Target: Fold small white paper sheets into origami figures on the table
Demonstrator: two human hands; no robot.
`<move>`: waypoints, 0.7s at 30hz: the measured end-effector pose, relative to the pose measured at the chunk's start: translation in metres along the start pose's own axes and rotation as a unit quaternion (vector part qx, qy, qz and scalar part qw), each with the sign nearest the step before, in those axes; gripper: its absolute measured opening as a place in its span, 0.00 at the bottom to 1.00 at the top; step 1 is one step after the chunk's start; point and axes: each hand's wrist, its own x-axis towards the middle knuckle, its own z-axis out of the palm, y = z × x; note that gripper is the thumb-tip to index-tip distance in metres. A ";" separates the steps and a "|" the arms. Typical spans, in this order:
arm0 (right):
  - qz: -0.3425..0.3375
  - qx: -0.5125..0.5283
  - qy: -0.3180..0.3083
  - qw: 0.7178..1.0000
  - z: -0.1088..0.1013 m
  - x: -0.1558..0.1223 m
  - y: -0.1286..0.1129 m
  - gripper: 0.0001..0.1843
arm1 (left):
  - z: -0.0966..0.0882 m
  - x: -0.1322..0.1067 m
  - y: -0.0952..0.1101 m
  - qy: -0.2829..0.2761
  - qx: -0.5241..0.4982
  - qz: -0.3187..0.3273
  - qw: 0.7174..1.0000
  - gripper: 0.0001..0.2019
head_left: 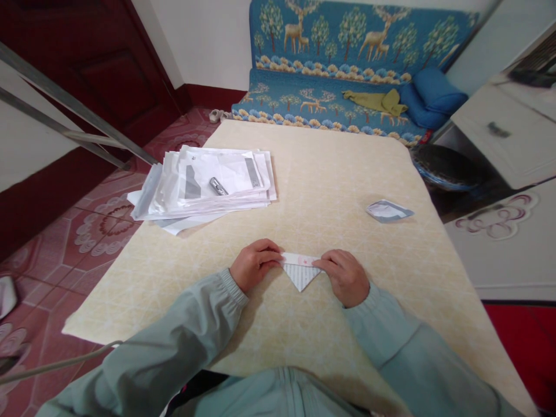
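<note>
A small folded paper, white with a triangular point toward me, lies on the cream table close to the near edge. My left hand is curled and pinches the paper's left end. My right hand is also curled, pressing and pinching its right end. Both hands rest on the tabletop with pale green sleeves behind them.
A stack of white papers with a small metal object on top lies at the far left of the table. A finished folded paper shape sits to the right. A blue patterned sofa stands beyond the table.
</note>
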 end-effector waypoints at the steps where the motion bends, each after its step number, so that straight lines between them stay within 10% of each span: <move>1: -0.009 0.002 0.002 1.000 0.000 0.000 0.001 0.15 | 0.000 0.000 0.001 0.000 -0.003 -0.002 1.000 0.08; 9: -0.040 -0.020 -0.005 0.999 -0.001 0.000 -0.002 0.14 | 0.000 0.000 0.011 -0.034 0.083 0.010 0.996 0.13; 21: 0.210 -0.067 -0.171 0.960 -0.008 0.044 -0.014 0.09 | 0.002 -0.031 0.036 -0.038 0.188 0.030 0.981 0.13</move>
